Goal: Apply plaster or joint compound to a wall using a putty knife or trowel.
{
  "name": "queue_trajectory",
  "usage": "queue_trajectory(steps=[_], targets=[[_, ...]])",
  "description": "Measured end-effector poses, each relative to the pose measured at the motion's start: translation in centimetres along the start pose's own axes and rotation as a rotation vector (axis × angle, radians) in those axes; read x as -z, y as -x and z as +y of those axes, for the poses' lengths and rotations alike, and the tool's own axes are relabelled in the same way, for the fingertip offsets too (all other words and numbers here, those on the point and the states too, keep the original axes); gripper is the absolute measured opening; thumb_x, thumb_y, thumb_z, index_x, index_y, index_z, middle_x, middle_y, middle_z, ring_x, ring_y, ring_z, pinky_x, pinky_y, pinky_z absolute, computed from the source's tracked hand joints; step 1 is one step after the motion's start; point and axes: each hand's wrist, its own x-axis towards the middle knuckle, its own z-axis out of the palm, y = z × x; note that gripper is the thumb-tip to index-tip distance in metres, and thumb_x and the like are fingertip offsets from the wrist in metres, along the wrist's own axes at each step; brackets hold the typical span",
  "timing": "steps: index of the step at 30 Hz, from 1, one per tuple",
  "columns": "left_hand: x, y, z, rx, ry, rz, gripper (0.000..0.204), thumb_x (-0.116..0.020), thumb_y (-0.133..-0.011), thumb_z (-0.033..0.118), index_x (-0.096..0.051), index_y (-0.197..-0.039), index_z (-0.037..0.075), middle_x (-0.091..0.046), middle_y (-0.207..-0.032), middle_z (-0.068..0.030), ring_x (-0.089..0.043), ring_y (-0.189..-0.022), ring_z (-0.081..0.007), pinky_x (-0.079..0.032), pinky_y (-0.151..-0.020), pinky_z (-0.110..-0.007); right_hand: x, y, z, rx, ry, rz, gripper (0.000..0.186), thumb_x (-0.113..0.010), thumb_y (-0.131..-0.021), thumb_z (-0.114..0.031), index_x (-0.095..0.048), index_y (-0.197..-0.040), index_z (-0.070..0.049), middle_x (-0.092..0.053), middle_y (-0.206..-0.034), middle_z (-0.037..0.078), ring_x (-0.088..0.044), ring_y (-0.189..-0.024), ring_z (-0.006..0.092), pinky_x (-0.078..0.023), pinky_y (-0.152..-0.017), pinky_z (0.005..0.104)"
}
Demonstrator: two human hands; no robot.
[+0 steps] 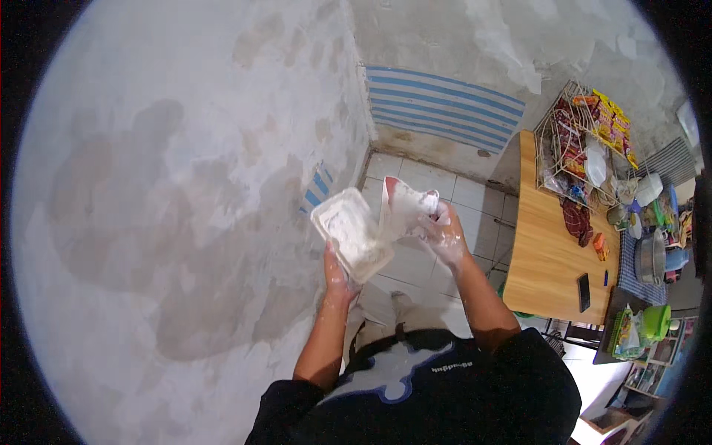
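Observation:
My left hand (338,273) supports a white rectangular tub (360,265) from below and the left side, its thumb along the wall. White paste or powder (343,225) lies inside and coats the tub's walls. Just right of the tub, my right hand (446,231) is closed on a flat white-smeared piece (400,209) with a reddish patch at its upper left; its exact kind I cannot make out. White residue covers the right fingers and the back of that hand. The piece's lower edge is close to the tub's right rim and blurred; whether they touch is unclear.
A patchy grey-white wall (185,245) fills the left side. Blue-striped covering (445,104) is on the far wall, above floor tiles (475,196). At right stands a wooden table (549,252) bearing a phone (584,292) and a wire rack (556,141) of snack packets. A metal pot (650,257) sits beyond.

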Motion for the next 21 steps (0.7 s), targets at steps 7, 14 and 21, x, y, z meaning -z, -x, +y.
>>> queue_trajectory(steps=[7,14,21], targets=[[-9.8,1.7,1.5,-0.047,-0.2,-0.092,0.069,-0.035,-0.09,0.054,-0.027,-0.141,0.008,-0.042,-0.136,-0.0138,-0.045,-0.122,-0.0324,-0.039,-0.1,-0.047,3.6,1.5,-8.8,0.013,0.074,-0.035,0.019,-0.066,-0.082,-0.016,-0.063,-0.092,0.0,-0.064,-0.079,0.002,-0.056,-0.068,0.0085,-0.045,-0.061,0.0248],[-11.7,2.4,1.2,-0.124,-0.287,-0.171,0.067,-0.043,-0.091,0.05,-0.032,-0.138,0.004,-0.045,-0.134,-0.0127,-0.048,-0.119,-0.0286,-0.037,-0.102,-0.042,3.7,2.2,-10.0,0.158,0.244,-0.11,0.027,-0.066,-0.082,-0.026,-0.063,-0.092,0.0,-0.065,-0.073,0.005,-0.058,-0.065,0.0118,-0.046,-0.062,0.028],[-12.4,2.5,1.0,-0.122,-0.25,-0.128,0.08,-0.031,-0.086,0.068,-0.027,-0.141,0.01,-0.042,-0.136,-0.0126,-0.045,-0.121,-0.0293,-0.04,-0.1,-0.044,2.1,3.0,-10.9,0.623,0.644,-0.18,0.029,-0.061,-0.084,-0.028,-0.06,-0.087,0.001,-0.063,-0.074,0.017,-0.061,-0.065,0.0301,-0.046,-0.062,0.0373]])
